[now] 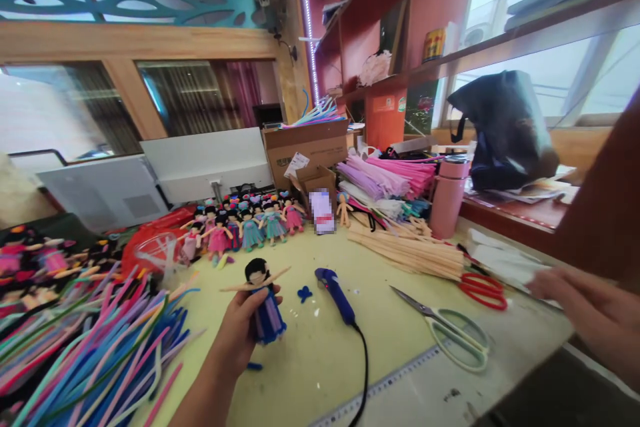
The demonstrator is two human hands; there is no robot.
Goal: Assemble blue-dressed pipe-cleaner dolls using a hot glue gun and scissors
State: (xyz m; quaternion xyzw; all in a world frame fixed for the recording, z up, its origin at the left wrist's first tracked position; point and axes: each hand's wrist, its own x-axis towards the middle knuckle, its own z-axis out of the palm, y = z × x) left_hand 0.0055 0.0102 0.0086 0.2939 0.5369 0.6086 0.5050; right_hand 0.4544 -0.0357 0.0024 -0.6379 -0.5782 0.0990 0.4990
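Head cam: L hand [244, 319] has the doll [271, 321], thumb & fingers closed round its body, just L of table ctr. Doll is approx upright: long axis runs head to hem, head tipped a bit to L. Its pale arms stick out crosswise above the grip, R arm end a bit higher in view.

R hand [585, 297] is far off at the R edge, w/ fingers bunched by the white cloth [505, 260]; blurry, so can't tell if they hold or touch anything. Doll lies well to L of those fingers, so L is the nearer hand by far.

Between the hands, L to R: blue bow [304, 293] just beside the doll, flat on the table [300, 383]; blue tool [338, 297], tip up & twd L, cord [367, 360] running to the bottom edge; then white-handled scissors [433, 315], pts twd L, handles on the R hand's side.
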